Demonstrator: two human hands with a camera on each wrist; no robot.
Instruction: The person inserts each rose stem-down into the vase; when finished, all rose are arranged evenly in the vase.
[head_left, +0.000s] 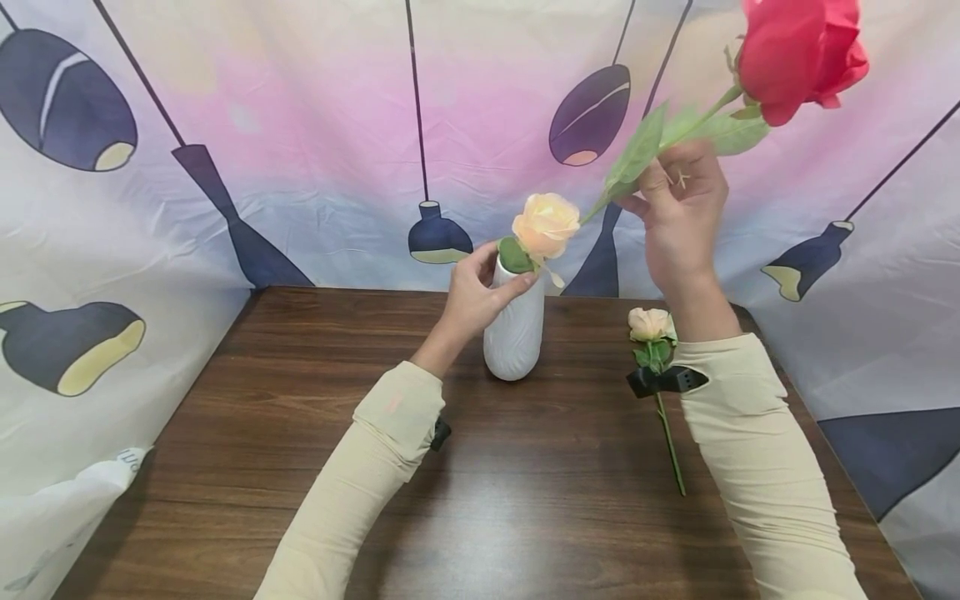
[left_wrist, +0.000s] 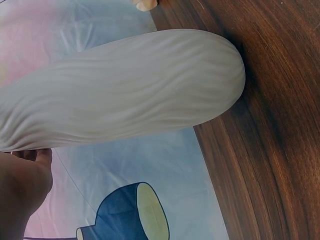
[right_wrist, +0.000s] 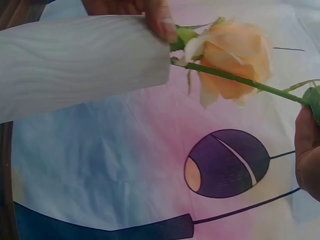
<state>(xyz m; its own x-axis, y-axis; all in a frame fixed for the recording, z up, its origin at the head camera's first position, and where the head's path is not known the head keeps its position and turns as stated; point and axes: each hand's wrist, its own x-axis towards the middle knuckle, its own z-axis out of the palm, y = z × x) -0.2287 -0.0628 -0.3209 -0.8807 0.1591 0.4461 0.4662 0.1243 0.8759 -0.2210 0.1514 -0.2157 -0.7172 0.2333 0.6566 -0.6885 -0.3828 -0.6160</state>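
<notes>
A white ribbed vase stands upright on the table, its top gripped by my left hand with the thumb near the rim. One peach rose sits in its mouth, the bloom just above the opening. My right hand pinches the leafy stem of a large red rose, held tilted up to the right. In the right wrist view the lower end of the green stem reaches the vase's mouth, passing across the peach bloom. The left wrist view shows mostly the vase's side.
Another peach rose lies on the brown wooden table, right of the vase, partly behind the right wrist's black strap. Printed cloth with lamp drawings hangs at the back and sides.
</notes>
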